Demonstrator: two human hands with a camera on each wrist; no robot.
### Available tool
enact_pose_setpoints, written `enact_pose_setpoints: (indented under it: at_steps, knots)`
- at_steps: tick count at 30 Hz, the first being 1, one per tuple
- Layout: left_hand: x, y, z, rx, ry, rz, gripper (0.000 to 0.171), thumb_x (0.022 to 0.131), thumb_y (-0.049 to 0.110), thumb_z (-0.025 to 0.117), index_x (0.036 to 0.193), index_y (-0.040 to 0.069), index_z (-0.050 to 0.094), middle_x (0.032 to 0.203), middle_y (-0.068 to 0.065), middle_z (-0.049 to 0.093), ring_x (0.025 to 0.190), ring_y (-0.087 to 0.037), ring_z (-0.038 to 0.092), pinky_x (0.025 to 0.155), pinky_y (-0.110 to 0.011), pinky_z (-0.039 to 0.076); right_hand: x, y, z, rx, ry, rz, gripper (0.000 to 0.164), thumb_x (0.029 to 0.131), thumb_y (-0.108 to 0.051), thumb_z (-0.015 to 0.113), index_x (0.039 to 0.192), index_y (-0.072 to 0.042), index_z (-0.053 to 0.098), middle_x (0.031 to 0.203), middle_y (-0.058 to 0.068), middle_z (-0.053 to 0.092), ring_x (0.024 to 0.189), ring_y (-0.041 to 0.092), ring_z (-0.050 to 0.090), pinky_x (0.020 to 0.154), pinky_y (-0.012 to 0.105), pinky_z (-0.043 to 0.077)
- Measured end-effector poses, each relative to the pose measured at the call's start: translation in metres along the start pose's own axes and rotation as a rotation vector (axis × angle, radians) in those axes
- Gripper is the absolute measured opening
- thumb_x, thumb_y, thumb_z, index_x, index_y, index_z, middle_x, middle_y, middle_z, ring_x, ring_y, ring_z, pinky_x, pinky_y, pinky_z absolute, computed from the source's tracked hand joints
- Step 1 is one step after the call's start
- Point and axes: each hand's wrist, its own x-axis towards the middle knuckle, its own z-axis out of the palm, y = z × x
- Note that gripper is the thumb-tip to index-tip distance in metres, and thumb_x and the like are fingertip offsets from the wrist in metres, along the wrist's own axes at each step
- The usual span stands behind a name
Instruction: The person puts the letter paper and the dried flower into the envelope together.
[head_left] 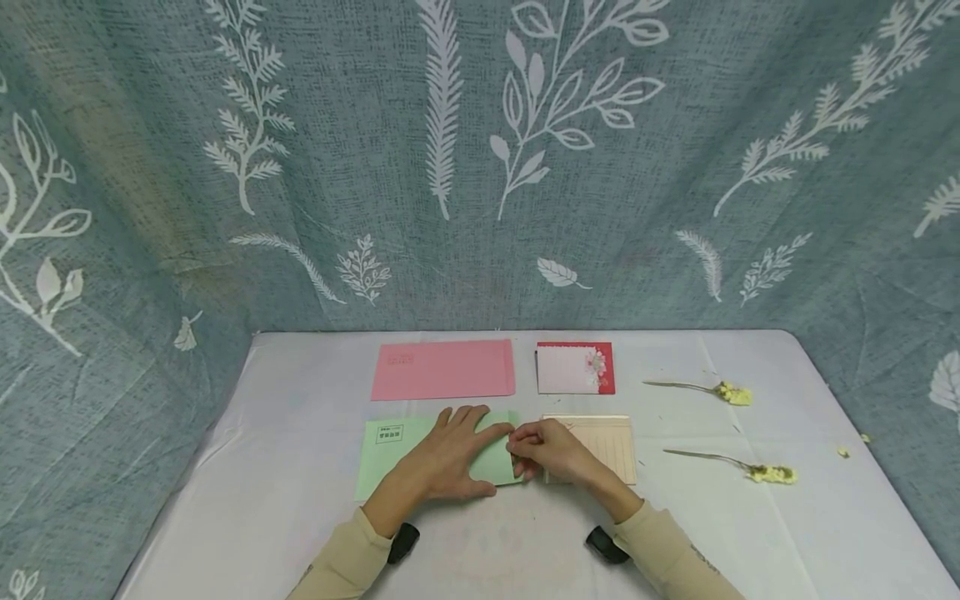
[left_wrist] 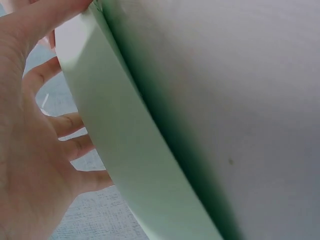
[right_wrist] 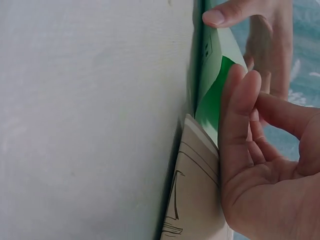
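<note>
A pale green envelope (head_left: pixel 382 467) lies on the white table with its mouth at the right end. My left hand (head_left: pixel 453 458) rests on it, fingers spread and thumb near the front edge. At the mouth, my right hand (head_left: pixel 551 446) pinches the envelope's edge between thumb and fingers. In the right wrist view the upper layer is lifted, baring the darker green inside (right_wrist: pixel 214 100). A tan lined card (head_left: pixel 607 446) with a drawing on it lies beside the mouth, partly under my right hand. Whether anything sits inside the envelope is hidden.
Behind lie a pink envelope (head_left: pixel 442 371) and a red-and-white flowered card (head_left: pixel 562 371). To the right are two forks, the back fork (head_left: pixel 682 385) and the front fork (head_left: pixel 708 456), with yellow mash on their tines. Yellow crumbs (head_left: pixel 843 452) dot the table. A patterned curtain (head_left: pixel 480 275) stands behind.
</note>
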Motion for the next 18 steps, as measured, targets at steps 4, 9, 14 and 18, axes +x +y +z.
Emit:
enact_pose_setpoints:
  at_steps: [4, 9, 14, 18]
  knots:
    - [0.0003, 0.0008, -0.0008, -0.012, 0.007, -0.002, 0.077, 0.075, 0.049, 0.080, 0.141, 0.026, 0.047, 0.141, -0.015, 0.044, 0.131, -0.030, 0.041, 0.105, -0.057, 0.035, -0.0007, -0.0023, -0.0007, 0.025, -0.019, 0.005, 0.018, 0.097, -0.006, 0.058, 0.098, 0.010, 0.065, 0.071, 0.009, 0.067, 0.062, 0.009, 0.061, 0.059, 0.023, 0.054]
    - [0.0007, 0.0009, -0.0012, -0.015, 0.017, 0.007, 0.074, 0.078, 0.048, 0.078, 0.141, 0.026, 0.048, 0.140, -0.015, 0.045, 0.131, -0.029, 0.042, 0.104, -0.056, 0.036, -0.0016, -0.0034, -0.0022, 0.045, -0.018, -0.005, 0.018, 0.097, -0.007, 0.059, 0.098, 0.011, 0.066, 0.071, 0.010, 0.067, 0.062, 0.008, 0.061, 0.059, 0.022, 0.053]
    - [0.0007, -0.0008, -0.0025, -0.005, 0.028, 0.019, 0.073, 0.078, 0.050, 0.077, 0.141, 0.025, 0.048, 0.139, -0.014, 0.046, 0.129, -0.029, 0.043, 0.102, -0.055, 0.038, -0.0012, -0.0028, -0.0022, 0.040, -0.002, -0.014, 0.019, 0.097, -0.008, 0.058, 0.099, 0.010, 0.066, 0.073, 0.007, 0.068, 0.064, 0.009, 0.063, 0.060, 0.023, 0.055]
    - [0.0012, -0.0028, -0.0019, -0.003, 0.037, 0.024, 0.073, 0.078, 0.052, 0.076, 0.141, 0.026, 0.048, 0.138, -0.014, 0.046, 0.128, -0.029, 0.044, 0.101, -0.053, 0.038, -0.0024, -0.0031, -0.0019, 0.029, 0.036, -0.018, 0.020, 0.097, -0.008, 0.059, 0.101, 0.010, 0.067, 0.077, 0.007, 0.069, 0.065, 0.010, 0.064, 0.060, 0.025, 0.056]
